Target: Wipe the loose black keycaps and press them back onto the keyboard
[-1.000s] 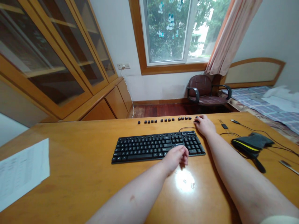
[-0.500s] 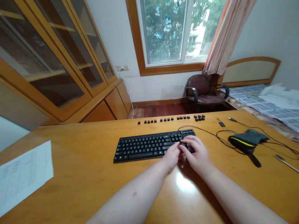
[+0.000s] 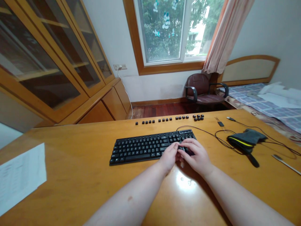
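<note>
A black keyboard lies on the wooden desk in front of me, its right end partly covered by my hands. My left hand is closed at the near edge of the number pad, thumb and fingers drawn together. Bent over the keyboard's right end, my right hand has its thumb and fingertips meeting those of the left. What the fingertips hold is hidden. Loose black keycaps stand in a spaced row along the desk's far edge, and several more keycaps form a small cluster at its right end.
Right of the keyboard lie a cable, a dark grey cloth pouch with a yellow stripe, a small black tag and a thin brush-like tool. Paper sheets rest at left. A chair stands beyond the desk.
The view has shifted slightly. The small black piece seen between my fingertips earlier is hidden now, and my fingers have closed in slightly lower at the keyboard.
</note>
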The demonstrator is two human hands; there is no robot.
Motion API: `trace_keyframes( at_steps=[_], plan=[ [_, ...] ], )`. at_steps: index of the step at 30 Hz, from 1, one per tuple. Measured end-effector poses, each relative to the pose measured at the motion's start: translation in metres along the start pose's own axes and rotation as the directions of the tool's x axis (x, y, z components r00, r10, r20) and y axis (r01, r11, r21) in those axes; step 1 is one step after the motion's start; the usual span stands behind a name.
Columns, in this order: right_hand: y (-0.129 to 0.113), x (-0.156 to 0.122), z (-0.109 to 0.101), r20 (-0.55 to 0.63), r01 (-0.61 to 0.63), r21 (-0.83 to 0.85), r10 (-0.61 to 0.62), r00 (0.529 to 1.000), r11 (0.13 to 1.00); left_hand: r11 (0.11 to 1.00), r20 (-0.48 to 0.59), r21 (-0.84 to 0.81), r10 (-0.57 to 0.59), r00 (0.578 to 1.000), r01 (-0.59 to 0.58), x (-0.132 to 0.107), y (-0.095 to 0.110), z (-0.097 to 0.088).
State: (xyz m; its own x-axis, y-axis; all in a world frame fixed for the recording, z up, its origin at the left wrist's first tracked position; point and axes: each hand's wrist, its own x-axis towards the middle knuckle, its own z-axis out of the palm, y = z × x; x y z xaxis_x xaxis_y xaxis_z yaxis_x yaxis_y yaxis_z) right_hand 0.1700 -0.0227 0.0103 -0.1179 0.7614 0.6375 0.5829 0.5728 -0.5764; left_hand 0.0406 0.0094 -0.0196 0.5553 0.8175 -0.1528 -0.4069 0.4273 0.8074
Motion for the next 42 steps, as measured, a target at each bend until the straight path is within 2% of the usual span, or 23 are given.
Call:
trace_keyframes(
  at_steps=[2,4,8,10,12,17,19,24,27,29,31,34,36,39,42],
  plan=[
    [0.002,0.001,-0.005,-0.017,-0.02,-0.009,0.02,1.0,1.0,1.0,0.018,-0.001,0.019,1.0,-0.019,0.001,0.0,-0.001],
    [0.005,0.002,-0.012,-0.111,-0.084,-0.036,0.079,0.991,0.996,0.999,0.041,-0.032,0.038,0.998,-0.036,0.002,-0.001,-0.001],
    [0.016,0.007,-0.024,-0.382,-0.225,-0.106,0.169,0.909,0.968,0.997,0.058,-0.062,0.04,0.998,-0.036,0.004,-0.001,-0.002],
    [0.019,0.009,-0.025,-0.451,-0.251,-0.15,0.16,0.878,0.956,0.998,0.062,-0.052,0.04,0.997,-0.037,0.004,-0.001,-0.002],
    [0.019,0.01,-0.022,-0.466,-0.252,-0.169,0.148,0.872,0.953,0.998,0.067,-0.052,0.045,0.997,-0.042,0.004,-0.001,-0.001],
    [0.022,0.006,-0.016,-0.333,-0.234,-0.101,0.188,0.924,0.967,0.998,0.06,-0.05,0.043,0.997,-0.04,0.004,0.001,0.001],
    [0.025,0.005,-0.016,-0.304,-0.242,-0.104,0.2,0.931,0.965,0.998,0.061,-0.052,0.048,0.997,-0.045,0.004,0.001,0.001],
    [0.027,0.003,-0.017,-0.374,-0.325,-0.112,0.264,0.889,0.939,0.998,0.062,-0.048,0.053,0.997,-0.05,0.004,0.0,0.001],
    [0.021,0.002,-0.015,-0.36,-0.373,-0.048,0.332,0.872,0.927,0.998,0.062,-0.034,0.048,0.997,-0.046,0.004,0.0,0.001],
    [0.016,0.001,-0.014,-0.267,-0.344,0.02,0.336,0.903,0.939,0.999,0.052,-0.033,0.031,0.998,-0.029,0.004,-0.001,0.001],
    [0.012,0.001,-0.012,-0.091,-0.28,0.115,0.291,0.952,0.953,0.999,0.013,-0.038,0.019,1.0,-0.019,0.003,-0.002,0.002],
    [0.011,0.001,-0.01,0.131,-0.252,0.259,0.225,0.966,0.932,0.999,-0.052,-0.039,0.013,0.999,-0.015,0.002,-0.001,0.004],
    [0.013,0.003,-0.007,0.181,-0.271,0.307,0.223,0.958,0.912,0.999,-0.062,-0.036,0.0,0.998,-0.003,0.001,0.0,0.005],
    [0.017,0.004,-0.003,0.215,-0.277,0.296,0.219,0.952,0.914,0.998,-0.049,-0.058,-0.013,0.999,0.01,0.001,0.001,0.005],
    [0.017,0.003,0.0,0.19,-0.268,0.247,0.225,0.956,0.931,0.996,-0.031,-0.091,-0.022,0.999,0.019,0.002,0.0,0.003]
  ],
)
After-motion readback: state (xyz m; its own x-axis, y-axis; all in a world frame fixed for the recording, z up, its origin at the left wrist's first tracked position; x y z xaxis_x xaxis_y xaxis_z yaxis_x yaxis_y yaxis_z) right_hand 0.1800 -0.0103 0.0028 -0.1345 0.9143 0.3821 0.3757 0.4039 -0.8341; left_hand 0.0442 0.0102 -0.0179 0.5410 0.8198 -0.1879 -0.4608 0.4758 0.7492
